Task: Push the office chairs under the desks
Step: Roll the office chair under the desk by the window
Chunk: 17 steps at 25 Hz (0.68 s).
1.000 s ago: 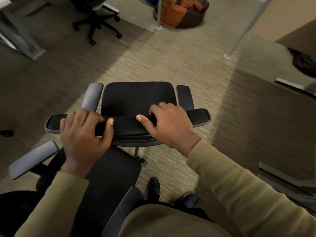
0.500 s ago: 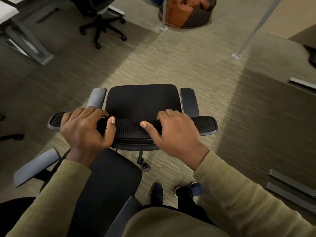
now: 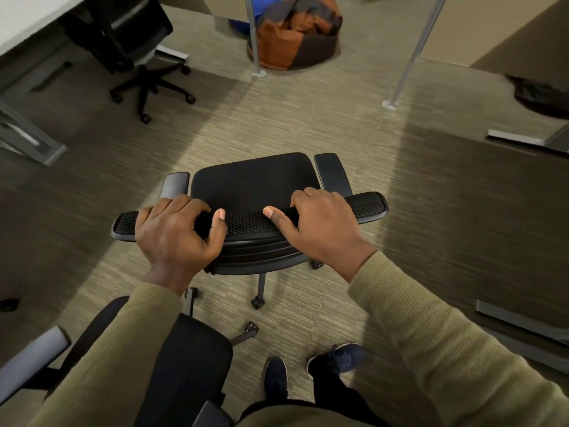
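A black office chair (image 3: 251, 180) with a mesh backrest stands on the carpet in front of me, seat facing away. My left hand (image 3: 177, 232) grips the top edge of its backrest near the left end. My right hand (image 3: 323, 228) grips the same edge right of centre, thumb on the mesh. A second black chair (image 3: 191, 362) with grey armrests sits at the bottom left, partly hidden under my left sleeve. A third black chair (image 3: 132, 41) stands at the top left, tucked against a white desk (image 3: 27, 16).
A grey desk foot (image 3: 30, 140) lies at the left. Two metal poles (image 3: 255, 38) (image 3: 409, 57) rise from the carpet ahead, with an orange and brown beanbag (image 3: 295, 32) behind them. Grey desk feet (image 3: 517, 138) sit at the right. My shoes (image 3: 308, 368) are below.
The chair I hold has rolled forward, away from the chair at the bottom left, and its wheels now show. Both hands keep their grip on the backrest.
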Motion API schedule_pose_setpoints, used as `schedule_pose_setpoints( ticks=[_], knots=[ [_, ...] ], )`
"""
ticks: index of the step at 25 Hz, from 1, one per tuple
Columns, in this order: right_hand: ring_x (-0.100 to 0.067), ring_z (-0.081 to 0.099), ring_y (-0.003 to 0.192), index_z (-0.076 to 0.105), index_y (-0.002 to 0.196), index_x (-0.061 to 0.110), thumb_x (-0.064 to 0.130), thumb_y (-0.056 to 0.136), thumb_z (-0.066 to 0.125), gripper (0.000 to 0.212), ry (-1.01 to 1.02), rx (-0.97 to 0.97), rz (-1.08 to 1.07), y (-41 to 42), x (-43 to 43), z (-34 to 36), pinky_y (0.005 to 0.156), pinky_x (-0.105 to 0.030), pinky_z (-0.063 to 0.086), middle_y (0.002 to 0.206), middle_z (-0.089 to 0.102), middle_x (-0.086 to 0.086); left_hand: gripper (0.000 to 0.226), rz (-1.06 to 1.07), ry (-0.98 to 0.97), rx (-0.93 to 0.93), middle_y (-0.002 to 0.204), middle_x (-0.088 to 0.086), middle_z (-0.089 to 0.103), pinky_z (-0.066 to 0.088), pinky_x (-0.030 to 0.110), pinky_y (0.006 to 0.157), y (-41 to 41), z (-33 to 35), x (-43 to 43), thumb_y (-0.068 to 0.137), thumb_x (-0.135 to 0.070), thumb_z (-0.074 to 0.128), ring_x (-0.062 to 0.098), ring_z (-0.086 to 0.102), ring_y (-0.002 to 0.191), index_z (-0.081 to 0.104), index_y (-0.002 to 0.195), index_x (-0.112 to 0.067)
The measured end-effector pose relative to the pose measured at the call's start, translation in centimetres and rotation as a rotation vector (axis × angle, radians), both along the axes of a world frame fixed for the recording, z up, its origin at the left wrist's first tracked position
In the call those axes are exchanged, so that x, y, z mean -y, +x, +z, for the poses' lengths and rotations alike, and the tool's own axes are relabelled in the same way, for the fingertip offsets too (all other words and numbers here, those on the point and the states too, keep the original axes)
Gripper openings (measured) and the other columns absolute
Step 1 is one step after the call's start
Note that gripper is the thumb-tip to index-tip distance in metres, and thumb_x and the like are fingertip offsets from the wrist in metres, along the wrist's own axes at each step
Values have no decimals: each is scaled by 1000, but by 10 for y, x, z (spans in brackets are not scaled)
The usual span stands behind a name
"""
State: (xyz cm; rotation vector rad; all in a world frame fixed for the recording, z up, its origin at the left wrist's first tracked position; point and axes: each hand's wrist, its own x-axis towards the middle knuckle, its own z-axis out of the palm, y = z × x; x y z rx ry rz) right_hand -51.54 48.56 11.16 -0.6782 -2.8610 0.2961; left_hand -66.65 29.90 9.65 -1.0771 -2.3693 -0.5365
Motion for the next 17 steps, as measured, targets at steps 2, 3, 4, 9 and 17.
schedule_pose_setpoints(
  ticks=[2, 3, 4, 9, 17],
  knots=[
    [-21, 59, 77, 61, 88, 14, 72, 96, 25, 69, 13, -15, -24, 10, -25, -2, 75, -36, 44, 80, 59, -1, 40, -23, 6, -7, 77, 0, 69, 37, 38, 72, 4, -2, -28, 94, -48, 51, 27, 63, 73, 74, 80, -18],
    [-21, 59, 77, 61, 87, 14, 72, 96, 25, 68, 20, -22, -39, 15, -37, -3, 74, -35, 43, 80, 60, -1, 40, -35, 6, -9, 77, 0, 69, 36, 37, 72, 6, -3, -43, 94, -48, 51, 26, 62, 72, 74, 80, -18],
    [-21, 59, 77, 61, 87, 14, 72, 96, 25, 68, 30, -29, -57, 21, -52, -3, 73, -35, 42, 80, 60, -1, 40, -49, 4, -7, 77, 0, 69, 35, 37, 71, 9, -3, -60, 94, -48, 50, 26, 61, 72, 73, 81, -18],
    [-22, 60, 74, 62, 85, 14, 72, 95, 25, 69, 55, -61, -124, 53, -121, -4, 71, -35, 40, 77, 60, -1, 39, -112, -29, 1, 76, -1, 66, 27, 34, 70, 27, -4, -141, 93, -47, 49, 27, 58, 72, 72, 81, -19],
    [-22, 58, 69, 61, 81, 16, 76, 93, 25, 71, 108, -92, -265, 112, -223, -6, 65, -34, 36, 73, 58, 0, 41, -287, -50, 13, 71, 2, 62, 30, 36, 68, 63, -3, -269, 94, -45, 48, 28, 58, 67, 72, 80, -15]
  ],
)
